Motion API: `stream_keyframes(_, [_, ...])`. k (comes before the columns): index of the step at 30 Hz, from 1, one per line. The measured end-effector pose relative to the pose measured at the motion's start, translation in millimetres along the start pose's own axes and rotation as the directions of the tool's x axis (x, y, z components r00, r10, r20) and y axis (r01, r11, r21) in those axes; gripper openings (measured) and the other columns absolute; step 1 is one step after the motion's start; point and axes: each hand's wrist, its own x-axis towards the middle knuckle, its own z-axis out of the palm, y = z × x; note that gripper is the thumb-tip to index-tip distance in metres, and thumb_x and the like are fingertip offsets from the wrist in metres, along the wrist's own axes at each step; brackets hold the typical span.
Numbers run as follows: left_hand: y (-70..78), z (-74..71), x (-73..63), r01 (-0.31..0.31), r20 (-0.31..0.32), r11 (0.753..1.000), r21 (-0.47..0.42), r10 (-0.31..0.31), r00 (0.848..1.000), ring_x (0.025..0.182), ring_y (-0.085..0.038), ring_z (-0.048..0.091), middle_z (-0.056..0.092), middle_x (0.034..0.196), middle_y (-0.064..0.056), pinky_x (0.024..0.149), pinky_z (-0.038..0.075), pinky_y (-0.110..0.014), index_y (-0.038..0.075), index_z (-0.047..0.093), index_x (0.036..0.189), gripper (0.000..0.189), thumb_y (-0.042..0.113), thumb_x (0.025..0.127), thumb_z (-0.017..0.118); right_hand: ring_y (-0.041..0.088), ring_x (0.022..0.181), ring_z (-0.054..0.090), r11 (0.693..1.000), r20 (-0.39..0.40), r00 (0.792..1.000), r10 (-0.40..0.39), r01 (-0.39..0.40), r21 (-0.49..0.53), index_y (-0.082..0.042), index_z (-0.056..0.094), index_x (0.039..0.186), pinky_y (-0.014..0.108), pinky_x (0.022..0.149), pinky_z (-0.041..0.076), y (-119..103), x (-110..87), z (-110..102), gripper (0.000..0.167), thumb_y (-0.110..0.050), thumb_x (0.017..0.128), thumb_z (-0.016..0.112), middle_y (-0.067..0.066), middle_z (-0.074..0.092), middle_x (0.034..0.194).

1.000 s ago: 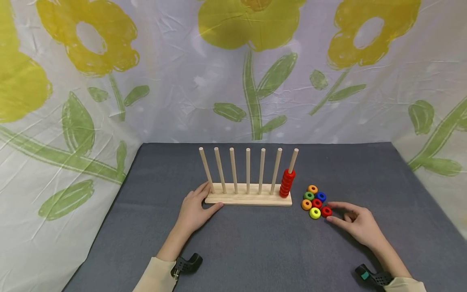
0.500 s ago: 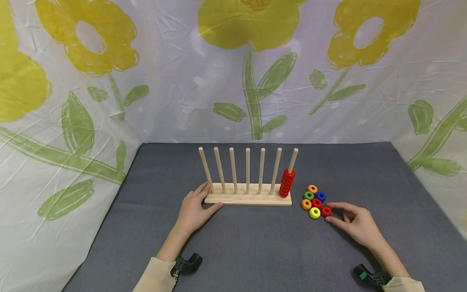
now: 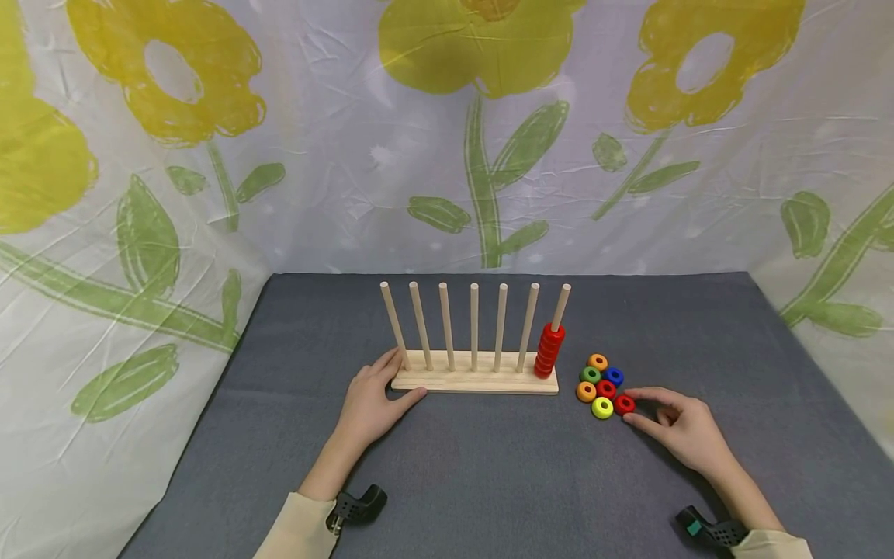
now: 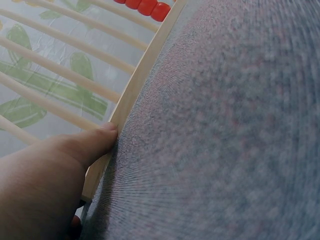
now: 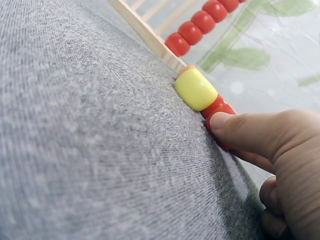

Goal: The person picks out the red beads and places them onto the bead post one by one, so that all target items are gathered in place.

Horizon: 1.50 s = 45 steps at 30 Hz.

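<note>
A wooden peg rack (image 3: 482,380) with a row of upright pegs stands on the dark cloth. My left hand (image 3: 370,405) grips its left end, the thumb at the front edge of the base; the left wrist view shows that thumb against the wood (image 4: 131,95). Several red beads (image 3: 550,351) are stacked on the rightmost peg. To the right of the rack, my right hand (image 3: 687,433) pinches a loose red bead (image 3: 625,404) between thumb and index finger, its other fingers curled. In the right wrist view, a yellow bead (image 5: 196,90) sits just beyond the thumb.
Beside the pinched bead lies a cluster of loose beads: yellow (image 3: 602,407), red (image 3: 606,390), green (image 3: 590,375), blue (image 3: 615,376) and two orange beads (image 3: 586,392). Behind the dark grey cloth (image 3: 482,481) hangs a flowered curtain (image 3: 335,178).
</note>
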Motion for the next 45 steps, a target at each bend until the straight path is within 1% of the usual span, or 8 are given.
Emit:
stream_keyframes(6, [0.7,-1.2,-0.7,0.0,-0.002,1.0,0.001,0.0,1.0,0.12,-0.041,0.053,0.045,0.153,-0.017,0.097,0.041,-0.057,0.004,0.047,0.152,0.084,0.05,0.089,0.076,0.003,0.045,0.028,1.0,0.003,1.0,0.005,-0.005,0.001,-0.017,0.076,0.113,0.027,0.04,0.027,-0.8,0.0,0.0,0.032,-0.015,0.083,0.087,-0.012,0.035,0.055])
stream_keyframes(19, [-1.8,1.3,-0.8,-0.015,-0.014,1.0,0.01,0.015,1.0,0.117,-0.04,0.055,0.046,0.152,-0.017,0.095,0.042,-0.056,0.003,0.049,0.151,0.084,0.051,0.088,0.077,0.002,0.044,0.025,1.0,-0.009,1.0,0.016,-0.016,0.013,-0.016,0.075,0.112,0.026,0.037,0.025,-2.0,-1.4,-0.8,0.029,-0.016,0.085,0.086,-0.012,0.033,0.053])
stream_keyframes(28, [-1.0,0.2,0.1,-0.003,0.001,1.0,0.011,0.003,1.0,0.118,-0.039,0.054,0.046,0.153,-0.016,0.095,0.043,-0.056,0.004,0.049,0.151,0.084,0.052,0.088,0.076,0.003,0.043,0.025,1.0,-0.029,0.999,0.024,-0.024,0.004,-0.015,0.074,0.112,0.026,0.037,0.025,-3.8,-1.2,-1.2,0.028,-0.014,0.086,0.085,-0.012,0.033,0.052])
stream_keyframes(36, [-0.9,0.9,0.0,-0.011,-0.016,1.0,0.009,0.011,1.0,0.116,-0.04,0.055,0.047,0.152,-0.016,0.094,0.043,-0.056,0.002,0.05,0.15,0.083,0.051,0.088,0.077,0.003,0.044,0.026,0.999,-0.03,0.999,0.032,-0.032,0.004,-0.014,0.073,0.112,0.027,0.038,0.025,-5.5,-1.2,-1.5,0.028,-0.013,0.087,0.084,-0.012,0.034,0.054])
stream_keyframes(45, [-0.2,0.4,-0.3,-0.008,-0.018,1.0,0.007,0.008,1.0,0.118,-0.04,0.054,0.047,0.152,-0.017,0.094,0.042,-0.057,0.002,0.05,0.15,0.083,0.051,0.088,0.077,0.003,0.044,0.026,0.999,-0.028,0.999,0.032,-0.032,-0.003,-0.015,0.074,0.113,0.027,0.037,0.024,-5.4,-1.0,-1.2,0.028,-0.014,0.086,0.084,-0.012,0.033,0.053])
